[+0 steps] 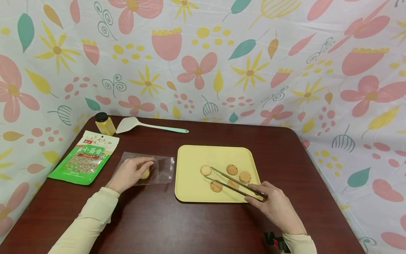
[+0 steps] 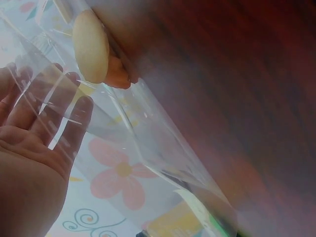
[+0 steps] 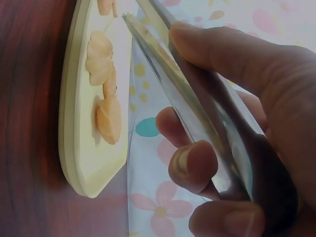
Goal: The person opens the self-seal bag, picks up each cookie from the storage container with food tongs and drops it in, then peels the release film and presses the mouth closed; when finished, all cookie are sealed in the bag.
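Note:
My left hand (image 1: 131,173) is over a clear plastic bag (image 1: 163,173), thumb and forefinger close together on its film. Through the film, the left wrist view shows the other fingers loosely extended. Round cookies (image 2: 91,47) lie in the bag, partly hidden by the hand in the head view. My right hand (image 1: 276,204) grips metal tongs (image 1: 236,181) over a yellow tray (image 1: 190,155). The tong tips lie on either side of a pale round cookie (image 1: 205,170); whether they squeeze it I cannot tell. Several more cookies (image 1: 245,177) sit on the tray around the tongs.
A green and white seasoning packet (image 1: 84,158) lies at the left. Behind it stand a yellow bottle with a black cap (image 1: 105,124) and a white spatula with a mint handle (image 1: 152,126). A patterned cloth (image 1: 203,70) borders the dark wooden table (image 1: 206,225).

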Tool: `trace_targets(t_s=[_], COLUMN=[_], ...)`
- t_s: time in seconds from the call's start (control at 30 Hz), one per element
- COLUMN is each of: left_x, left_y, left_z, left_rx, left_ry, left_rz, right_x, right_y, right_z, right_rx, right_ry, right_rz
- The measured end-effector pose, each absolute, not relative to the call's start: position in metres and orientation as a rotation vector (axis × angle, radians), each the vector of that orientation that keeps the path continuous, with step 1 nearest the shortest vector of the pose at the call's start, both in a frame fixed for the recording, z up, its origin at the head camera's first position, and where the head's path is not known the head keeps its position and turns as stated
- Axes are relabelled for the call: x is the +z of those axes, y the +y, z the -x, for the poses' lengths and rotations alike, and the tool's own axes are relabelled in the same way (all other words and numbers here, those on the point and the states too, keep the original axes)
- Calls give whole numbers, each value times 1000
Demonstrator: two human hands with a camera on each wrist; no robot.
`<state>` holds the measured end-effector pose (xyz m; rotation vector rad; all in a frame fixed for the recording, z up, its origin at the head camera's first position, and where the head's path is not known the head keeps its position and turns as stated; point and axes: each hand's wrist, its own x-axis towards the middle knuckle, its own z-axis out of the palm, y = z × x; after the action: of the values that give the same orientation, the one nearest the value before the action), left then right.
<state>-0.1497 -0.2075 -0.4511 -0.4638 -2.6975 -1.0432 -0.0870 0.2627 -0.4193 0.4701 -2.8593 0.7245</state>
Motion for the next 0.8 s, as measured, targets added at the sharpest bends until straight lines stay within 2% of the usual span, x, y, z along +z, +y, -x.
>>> trace_targets(t_s=[0.8], left_x=[-450], left_y=[-208], left_z=[149], left_rx=[-1054], left_ry=[-2689], left_rz=[484], right_x=[-419], right_y=[257], right_z=[89], right_rx=[630], right_ry=[-2948], right_rz=[-417])
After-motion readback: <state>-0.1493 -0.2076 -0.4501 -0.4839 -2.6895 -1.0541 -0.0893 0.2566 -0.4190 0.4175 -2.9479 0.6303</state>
